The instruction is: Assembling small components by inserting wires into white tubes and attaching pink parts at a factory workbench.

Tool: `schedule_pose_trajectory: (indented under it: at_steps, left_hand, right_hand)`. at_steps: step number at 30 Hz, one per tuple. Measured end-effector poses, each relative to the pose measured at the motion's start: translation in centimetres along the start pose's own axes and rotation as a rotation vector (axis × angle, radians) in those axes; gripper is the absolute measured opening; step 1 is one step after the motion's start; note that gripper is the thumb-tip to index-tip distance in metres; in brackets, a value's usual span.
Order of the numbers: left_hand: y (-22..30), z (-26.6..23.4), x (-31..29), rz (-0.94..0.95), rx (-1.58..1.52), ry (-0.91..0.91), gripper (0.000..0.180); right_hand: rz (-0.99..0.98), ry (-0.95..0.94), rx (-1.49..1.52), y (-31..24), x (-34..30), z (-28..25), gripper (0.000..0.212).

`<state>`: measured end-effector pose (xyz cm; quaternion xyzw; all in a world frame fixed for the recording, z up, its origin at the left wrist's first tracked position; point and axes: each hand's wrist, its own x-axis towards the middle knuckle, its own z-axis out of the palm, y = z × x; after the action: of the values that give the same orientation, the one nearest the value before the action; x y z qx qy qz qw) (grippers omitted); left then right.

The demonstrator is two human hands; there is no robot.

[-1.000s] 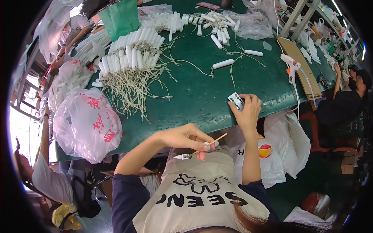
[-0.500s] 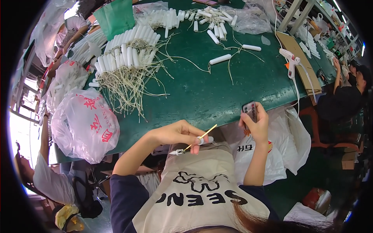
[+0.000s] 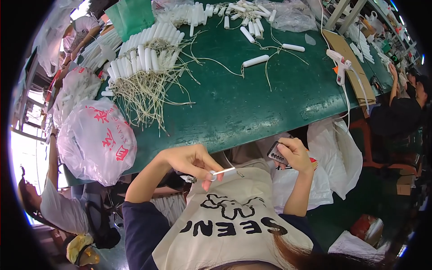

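Observation:
In front of my apron, my left hand pinches a small white tube-like piece between thumb and fingers. A round white end shows at the fingertips, and a short thin wire hangs near the other end. My right hand is closed around a small dark remote control with rows of round buttons, held tilted just past the table's near edge. Beyond my hands, many white tubes with long pale wires lie in a pile on the green table.
A pink-white plastic bag stands at the table's left edge. Single white tubes lie farther back. A white glue gun rests by a cardboard strip on the right. White bags hang below. Other people sit on both sides.
My left hand has come down slightly and turned its piece; the yellow stick and pointed white part no longer show. My right hand has lowered and tipped the remote control.

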<state>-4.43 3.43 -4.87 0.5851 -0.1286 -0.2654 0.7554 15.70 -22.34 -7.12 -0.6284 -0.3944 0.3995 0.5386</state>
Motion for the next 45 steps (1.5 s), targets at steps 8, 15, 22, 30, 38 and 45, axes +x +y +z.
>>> schedule_pose_trajectory:
  at_steps: [8, 15, 22, 30, 38, 45]
  left_hand:
    - [-1.3, 1.2, -0.1, -0.207, -0.035, -0.014, 0.019]
    - [-2.9, 3.3, 0.6, -0.335, 0.036, 0.085, 0.025]
    - [-6.7, 4.2, 1.4, -0.394, 0.007, 0.157, 0.029]
    - [-7.2, 5.1, 1.8, -0.421, -0.015, 0.198, 0.028]
    - [-7.2, 5.0, 1.9, -0.394, -0.01, 0.195, 0.026]
    - [-7.5, 4.9, 2.0, -0.401, -0.026, 0.174, 0.026]
  right_hand:
    - [-0.053, 0.045, -0.024, 0.7, 0.2, 0.6, 0.026]
    - [-0.021, 0.077, -0.019, 0.9, -0.4, 0.5, 0.026]
    - [-0.032, 0.125, -0.01, 0.7, -0.3, 1.0, 0.027]
    - [-0.031, 0.144, -0.023, 0.6, -0.3, 1.3, 0.026]
    - [-0.018, 0.118, -0.054, 0.9, -0.3, 1.2, 0.027]
    - [-0.004, 0.058, -0.145, 1.1, -0.3, 1.0, 0.03]
